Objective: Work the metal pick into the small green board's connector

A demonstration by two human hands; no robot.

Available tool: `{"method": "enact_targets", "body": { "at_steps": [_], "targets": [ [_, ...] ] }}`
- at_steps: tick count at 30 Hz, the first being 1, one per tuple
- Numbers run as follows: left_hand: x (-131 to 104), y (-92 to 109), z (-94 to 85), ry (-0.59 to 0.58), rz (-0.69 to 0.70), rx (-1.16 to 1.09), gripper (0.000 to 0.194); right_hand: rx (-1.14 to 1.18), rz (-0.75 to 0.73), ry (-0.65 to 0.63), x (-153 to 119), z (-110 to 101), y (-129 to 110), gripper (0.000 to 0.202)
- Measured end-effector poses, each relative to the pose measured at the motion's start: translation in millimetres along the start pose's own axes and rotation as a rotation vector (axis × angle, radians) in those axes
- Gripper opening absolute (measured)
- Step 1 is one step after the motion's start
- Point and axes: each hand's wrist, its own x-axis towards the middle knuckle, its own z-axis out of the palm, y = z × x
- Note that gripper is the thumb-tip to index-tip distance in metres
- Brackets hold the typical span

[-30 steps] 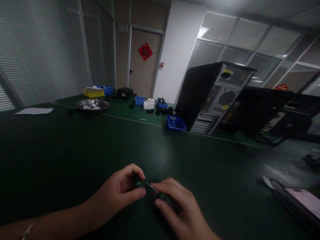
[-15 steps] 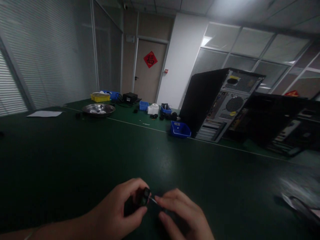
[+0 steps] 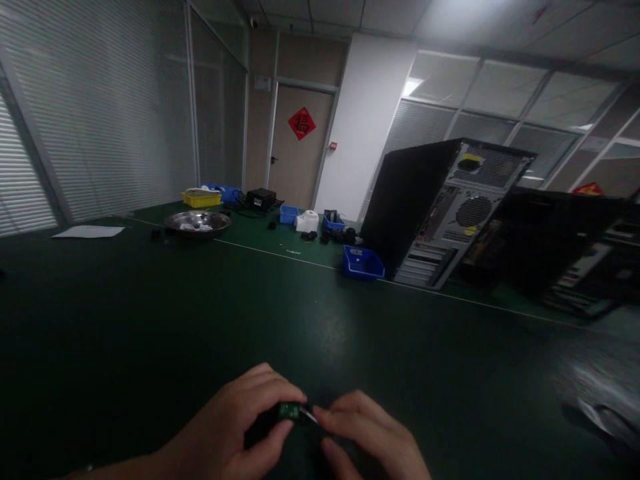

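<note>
1. Pinching a small green circuit board (image 3: pixel 289 411) tightly between left hand (image 3: pixel 250 419) thumb and fingers, over the table (image 3: pixel 175 333)
2. Gripping a thin metallic tool (image 3: pixel 309 417) in the right hand (image 3: pixel 376 430), with its tip at the board's edge

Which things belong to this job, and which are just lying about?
In the work: left hand, right hand, small green circuit board, thin metal piece.

Seemingly idle: metal bowl, white sheet, yellow basket, tall computer tower, blue bin beside it.
</note>
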Motion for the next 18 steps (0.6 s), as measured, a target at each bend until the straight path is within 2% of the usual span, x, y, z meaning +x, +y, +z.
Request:
{"method": "enact_targets", "body": {
  "at_steps": [8, 18],
  "targets": [
    [1, -1, -1.1, 0.028, -0.035, -0.127, 0.033, -0.026, 0.118, -0.057, 5, -5, -16, 0.031],
    [-1, 4, -2.3, 0.023, -0.095, -0.181, 0.032, 0.042, 0.127, -0.023, 5, -5, -20, 0.028]
  ]
}}
